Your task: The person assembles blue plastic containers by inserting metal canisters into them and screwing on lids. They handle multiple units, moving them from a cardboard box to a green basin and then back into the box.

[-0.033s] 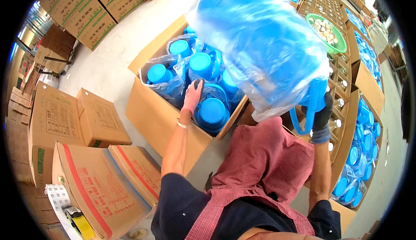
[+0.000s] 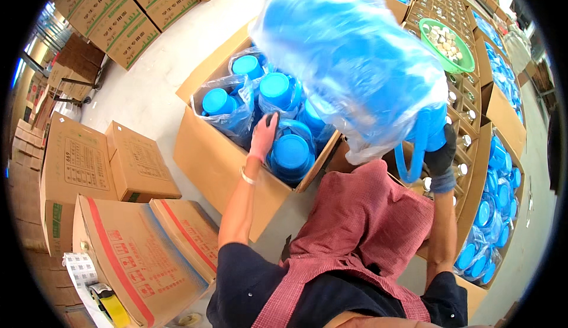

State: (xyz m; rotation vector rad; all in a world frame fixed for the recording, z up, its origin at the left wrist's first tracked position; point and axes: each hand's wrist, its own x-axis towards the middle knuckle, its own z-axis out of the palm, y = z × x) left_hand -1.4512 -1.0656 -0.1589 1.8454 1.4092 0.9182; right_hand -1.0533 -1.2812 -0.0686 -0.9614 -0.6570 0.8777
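My right hand (image 2: 441, 153), in a dark glove, grips a blue plastic jug (image 2: 427, 131) with a long loop handle. A large clear plastic bag (image 2: 355, 61), full of blue shapes, lies against that jug and hangs over the box; whether the jug is inside it I cannot tell. My left hand (image 2: 263, 138), in a pink glove with dark fingertips, reaches into an open cardboard box (image 2: 216, 156). Its fingers look curled beside a blue jug (image 2: 291, 152), and what they hold, if anything, is hidden. Several more bagged blue jugs (image 2: 274, 89) stand in the box.
Closed cartons (image 2: 136, 257) stand at the left, with a tape dispenser (image 2: 109, 304) on one. A green basket (image 2: 448, 44) of small pale caps rests on partitioned crates (image 2: 467, 91) at the right. Beyond is a box of blue jugs (image 2: 482, 212). Stacked cartons (image 2: 112, 20) stand far left.
The plastic bag has shifted slightly left at its far end. My right hand with the jug sits slightly farther right. My left hand stays at nearly the same spot in the box.
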